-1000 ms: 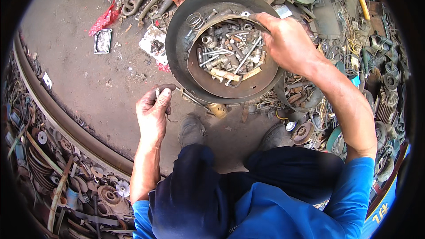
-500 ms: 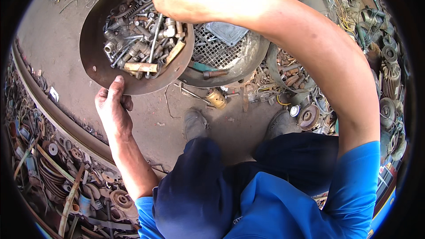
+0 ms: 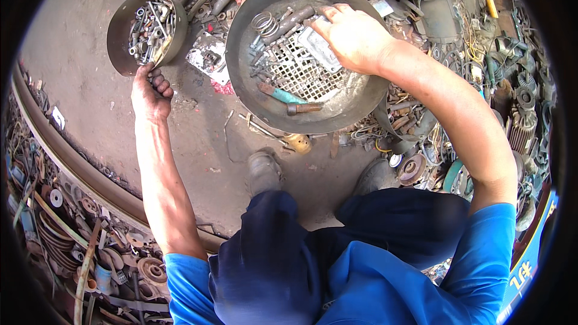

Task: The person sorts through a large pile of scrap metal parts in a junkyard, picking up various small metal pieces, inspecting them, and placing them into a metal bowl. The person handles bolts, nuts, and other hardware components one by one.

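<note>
My left hand point(image 3: 152, 91) is closed on the near rim of a small deep metal pan point(image 3: 122, 63). Bolts, nuts and fittings point(image 3: 152, 27) lie piled inside that pan. Over a larger round metal pan point(image 3: 253, 108) reaches my right hand point(image 3: 356, 36), its fingers apart at the upper edge of a flat grey metal cover point(image 3: 318, 51). Beneath the cover is a pale perforated grid point(image 3: 298, 72). Around it in the large pan lie a coil spring point(image 3: 265, 24), a dark rod point(image 3: 290, 24), a green-and-rusty piece point(image 3: 280, 93) and a rusty bolt point(image 3: 304, 108).
A whitish metal part point(image 3: 208, 58) lies between the pans. Near my shoes sits a brass-coloured cylinder point(image 3: 297, 142) beside thin rods. Scrap heaps point(image 3: 90, 253) spread at the left behind a long metal rail point(image 3: 90, 168), and more scrap point(image 3: 518, 102) covers the right.
My right hand has left the small pan and moved right, over the large pan. The small pan, in my left hand, is farther away and lower, uncovering the large pan.
</note>
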Demonstrator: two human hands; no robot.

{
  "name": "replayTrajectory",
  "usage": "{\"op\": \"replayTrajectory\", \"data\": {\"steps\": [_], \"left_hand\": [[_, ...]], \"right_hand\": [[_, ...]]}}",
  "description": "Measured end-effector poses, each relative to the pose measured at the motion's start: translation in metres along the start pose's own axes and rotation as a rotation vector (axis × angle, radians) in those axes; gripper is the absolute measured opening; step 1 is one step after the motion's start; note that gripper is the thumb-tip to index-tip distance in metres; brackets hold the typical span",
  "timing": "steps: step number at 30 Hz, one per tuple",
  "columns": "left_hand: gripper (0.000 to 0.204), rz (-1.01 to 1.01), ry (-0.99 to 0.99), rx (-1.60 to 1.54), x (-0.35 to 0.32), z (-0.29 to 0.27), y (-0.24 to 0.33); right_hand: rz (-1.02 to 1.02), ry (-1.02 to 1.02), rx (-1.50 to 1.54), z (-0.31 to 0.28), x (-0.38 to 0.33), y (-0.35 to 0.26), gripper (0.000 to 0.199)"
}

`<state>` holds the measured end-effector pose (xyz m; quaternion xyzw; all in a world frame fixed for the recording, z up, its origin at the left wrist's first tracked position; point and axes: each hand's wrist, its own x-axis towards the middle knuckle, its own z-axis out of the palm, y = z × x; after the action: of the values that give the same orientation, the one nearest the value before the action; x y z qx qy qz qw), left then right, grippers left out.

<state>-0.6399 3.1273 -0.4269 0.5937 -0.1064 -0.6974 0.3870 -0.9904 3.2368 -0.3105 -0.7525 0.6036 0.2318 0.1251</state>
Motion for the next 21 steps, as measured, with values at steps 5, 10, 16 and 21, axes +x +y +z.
{"op": "replayTrajectory", "data": {"steps": [5,10,16,21], "left_hand": [[0.021,-0.105,-0.066,-0.063,0.011,0.002,-0.024],[0.029,-0.082,-0.027,-0.064,0.006,0.004,-0.032],[0.038,-0.050,-0.051,-0.098,-0.017,0.003,-0.029],[0.035,-0.058,-0.072,-0.067,-0.039,-0.004,-0.031]], "right_hand": [[0.015,-0.117,-0.113,0.017,-0.004,-0.007,0.040],[-0.078,-0.316,0.320,0.005,-0.030,-0.023,0.032],[-0.044,-0.345,0.344,0.004,-0.019,-0.020,0.033],[0.150,-0.166,0.102,0.005,-0.007,-0.020,0.041]]}}
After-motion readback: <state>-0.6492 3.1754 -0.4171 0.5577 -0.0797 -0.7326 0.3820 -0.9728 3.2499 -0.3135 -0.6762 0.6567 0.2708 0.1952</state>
